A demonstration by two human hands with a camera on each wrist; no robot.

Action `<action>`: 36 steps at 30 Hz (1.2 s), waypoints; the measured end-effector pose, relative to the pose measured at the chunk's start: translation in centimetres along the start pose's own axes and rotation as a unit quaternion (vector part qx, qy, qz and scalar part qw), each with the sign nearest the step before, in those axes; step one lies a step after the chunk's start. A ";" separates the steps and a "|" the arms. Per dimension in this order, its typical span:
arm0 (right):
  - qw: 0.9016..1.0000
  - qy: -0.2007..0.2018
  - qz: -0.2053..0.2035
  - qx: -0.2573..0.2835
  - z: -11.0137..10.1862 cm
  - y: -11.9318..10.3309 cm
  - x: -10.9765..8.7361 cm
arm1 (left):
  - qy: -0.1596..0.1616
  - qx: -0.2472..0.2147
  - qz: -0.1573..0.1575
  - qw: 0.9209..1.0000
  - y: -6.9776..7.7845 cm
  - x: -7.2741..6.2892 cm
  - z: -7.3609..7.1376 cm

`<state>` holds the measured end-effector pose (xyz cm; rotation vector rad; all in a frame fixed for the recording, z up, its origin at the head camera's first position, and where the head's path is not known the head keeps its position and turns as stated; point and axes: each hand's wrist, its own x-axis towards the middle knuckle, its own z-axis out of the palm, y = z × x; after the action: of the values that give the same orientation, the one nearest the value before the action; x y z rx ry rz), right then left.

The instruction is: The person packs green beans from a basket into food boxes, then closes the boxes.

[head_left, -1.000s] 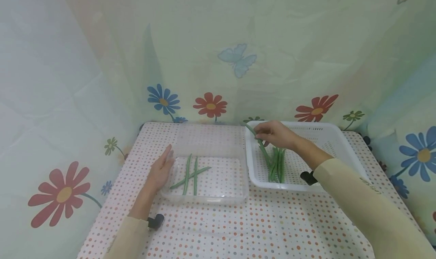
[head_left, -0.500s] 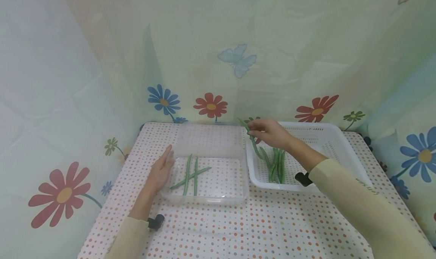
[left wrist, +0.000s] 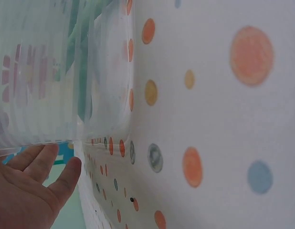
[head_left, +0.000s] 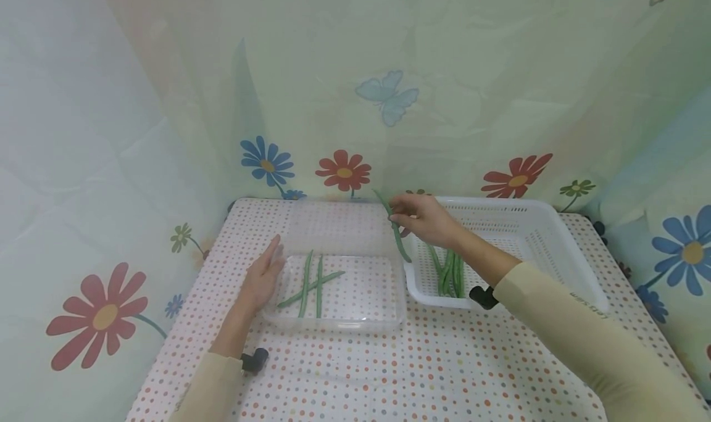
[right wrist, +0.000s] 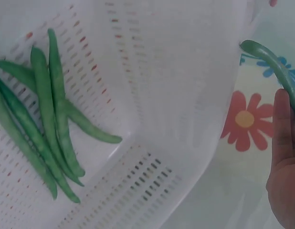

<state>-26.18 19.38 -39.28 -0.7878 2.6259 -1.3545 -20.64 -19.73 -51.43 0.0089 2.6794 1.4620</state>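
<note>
Between thumb and fingers my right hand (head_left: 424,219) pinches one green bean (head_left: 399,240), raised above the left rim of a white perforated basket (head_left: 572,255). The bean (right wrist: 269,58) also shows at the right edge of the right wrist view. Several green beans (right wrist: 45,90) lie in the basket. To the left is a clear plastic box (head_left: 366,326) with its lid (head_left: 344,224) folded back; three green beans (head_left: 319,286) lie crossed inside. With its fingers extended, my left hand (head_left: 261,280) rests against the box's left side, and the left wrist view shows those fingers (left wrist: 66,179) beside its wall.
A dotted cloth covers the table (head_left: 355,379). Behind it hangs a pale backdrop (head_left: 311,89) with flowers and a butterfly. The basket stands right of the box, their edges close together.
My right hand has moved left, lifting the green bean out of the basket to above its left rim. My left hand and the box have stayed in place.
</note>
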 end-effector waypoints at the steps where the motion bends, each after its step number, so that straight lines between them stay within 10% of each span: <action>1: 1.000 0.000 0.002 0.002 0.2 -0.3 0.0 | 0.000 -0.001 0.000 1.000 0.0 0.0 0.0; 36: 0.998 -0.060 -0.020 0.019 6.4 -3.7 1.6 | 0.001 0.000 0.003 1.000 0.0 0.0 0.2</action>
<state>-24.18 12.14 -40.02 -0.8906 2.4999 -1.3186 -20.62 -19.60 -51.52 0.0153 2.6830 1.4656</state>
